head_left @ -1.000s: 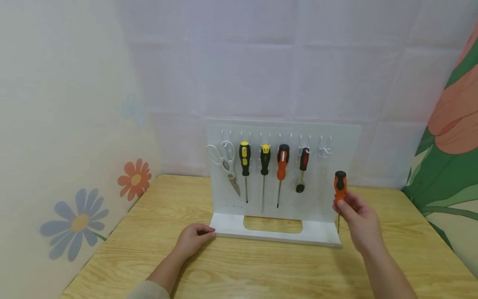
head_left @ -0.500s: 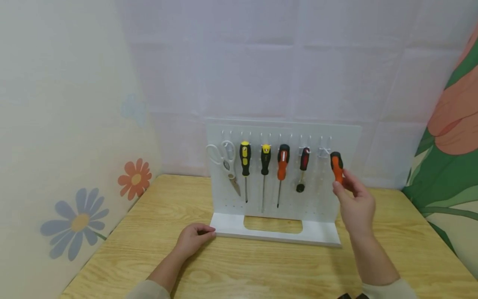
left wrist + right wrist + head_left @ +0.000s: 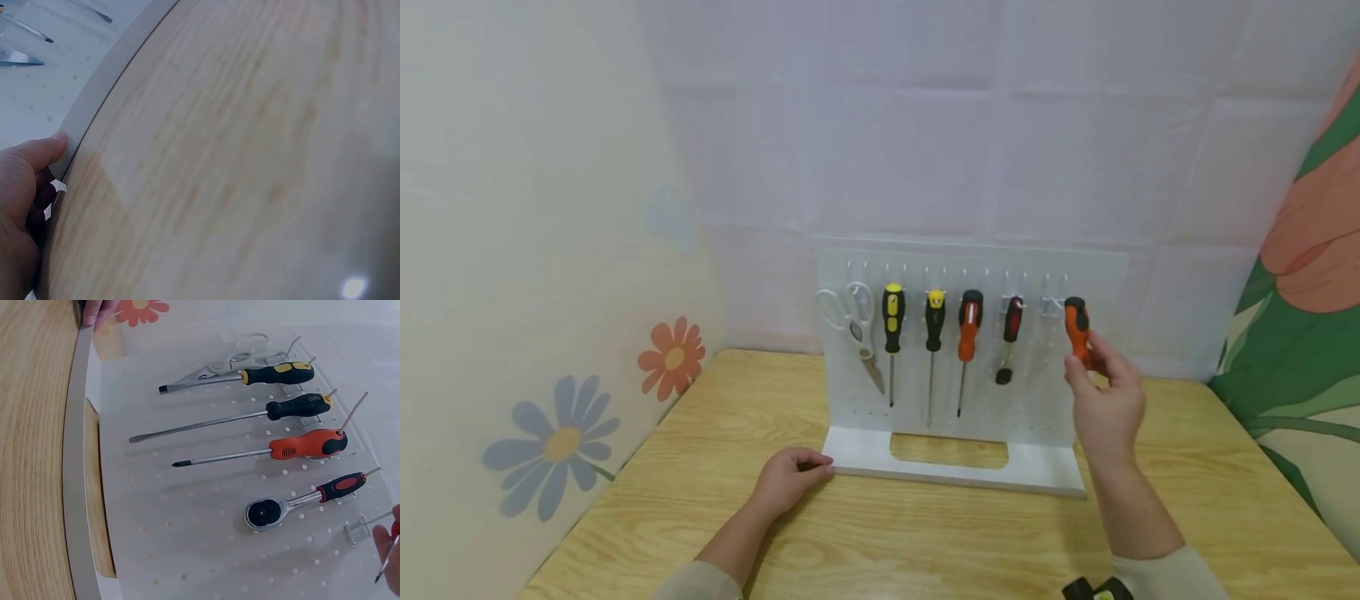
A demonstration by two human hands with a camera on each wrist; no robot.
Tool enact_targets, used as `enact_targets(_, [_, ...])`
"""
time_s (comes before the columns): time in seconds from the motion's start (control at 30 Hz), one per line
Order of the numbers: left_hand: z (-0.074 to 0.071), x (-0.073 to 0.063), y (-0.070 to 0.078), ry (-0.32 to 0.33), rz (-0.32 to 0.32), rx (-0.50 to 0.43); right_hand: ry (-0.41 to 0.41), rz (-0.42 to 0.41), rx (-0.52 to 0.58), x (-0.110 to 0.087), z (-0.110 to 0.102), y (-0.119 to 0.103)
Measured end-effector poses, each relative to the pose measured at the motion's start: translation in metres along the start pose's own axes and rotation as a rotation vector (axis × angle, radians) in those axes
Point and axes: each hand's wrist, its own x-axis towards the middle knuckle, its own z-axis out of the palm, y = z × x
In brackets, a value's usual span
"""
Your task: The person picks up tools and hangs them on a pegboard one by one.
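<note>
My right hand [image 3: 1108, 408] pinches an orange-and-black screwdriver [image 3: 1077, 325] by the lower part of its handle, upright, beside the bare rightmost hook [image 3: 1051, 305] of a white pegboard stand [image 3: 850, 454]. In the right wrist view, only the fingertips and part of the screwdriver's shaft [image 3: 389, 557] show at the right edge. My left hand [image 3: 790, 479] holds the front left corner of the stand's base. The left wrist view shows its thumb [image 3: 47, 152] on the base's edge and the other fingers curled in below.
On the board hang white scissors [image 3: 857, 333], two black-and-yellow screwdrivers [image 3: 892, 321] [image 3: 934, 325], a red-and-black screwdriver [image 3: 968, 329] and a ratchet wrench [image 3: 1011, 325]. Hook prongs stick out toward me. The stand rests on a wooden table [image 3: 925, 542] against a cloth-covered wall.
My right hand has lifted the screwdriver up and slightly left, from beside the board's lower right edge to hook height. My left hand has stayed on the base corner.
</note>
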Motion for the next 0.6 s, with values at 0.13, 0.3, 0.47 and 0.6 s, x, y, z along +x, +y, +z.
enact_targets(0.13, [0.0002, -0.0001, -0.0008, -0.003, -0.001, 0.0, 0.028, -0.024, 0.038, -0.0002, 0.0044, 0.0013])
enact_targets(0.3, [0.0003, -0.0002, -0.0008, 0.0, 0.0, -0.002, 0.04, -0.052, 0.038, -0.002, 0.0074, 0.0015])
enact_targets(0.47, [0.0001, -0.0007, 0.0003, 0.001, -0.001, -0.006, 0.023, -0.075, -0.005, -0.0044, 0.008, 0.002])
enact_targets(0.6, [0.0001, -0.0012, 0.0009, 0.002, -0.001, -0.008, 0.003, -0.084, 0.005, -0.0042, 0.0097, 0.0018])
